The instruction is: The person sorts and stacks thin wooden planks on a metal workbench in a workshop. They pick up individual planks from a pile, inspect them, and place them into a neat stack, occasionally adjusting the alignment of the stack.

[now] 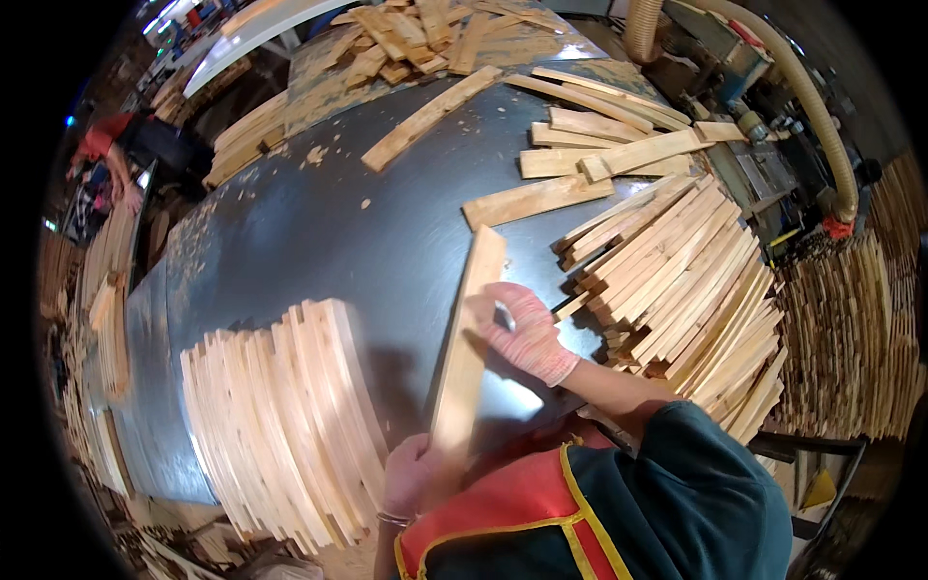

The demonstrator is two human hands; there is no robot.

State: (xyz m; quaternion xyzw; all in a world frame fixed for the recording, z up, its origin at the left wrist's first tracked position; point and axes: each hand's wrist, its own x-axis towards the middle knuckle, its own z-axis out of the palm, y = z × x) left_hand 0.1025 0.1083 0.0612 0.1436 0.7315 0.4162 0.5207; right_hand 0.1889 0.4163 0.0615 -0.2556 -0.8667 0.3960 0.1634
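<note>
I hold a pale wooden board (pixel 462 353) tilted lengthwise in front of me, its far end above the dark table and its near end close to my red apron. My left hand (pixel 414 474), in a pale glove with a band at the wrist, grips the near end; its fingers are partly hidden. Farther up, my right hand (pixel 530 333), in a pinkish-white knit glove, has its fingers and thumb bent against the right side of the board, slightly blurred. To the left stands a tight row of boards (pixel 280 416). On the right lies a looser stack of strips (pixel 677 280).
The dark metal table (pixel 290 232) carries scattered chips and a single board (pixel 430 118). More boards (pixel 536 198) lie at the far right, with a heap of offcuts (pixel 411 39) behind. A ribbed hose (pixel 817 97) hangs by machinery. Another person (pixel 145 145) works at far left.
</note>
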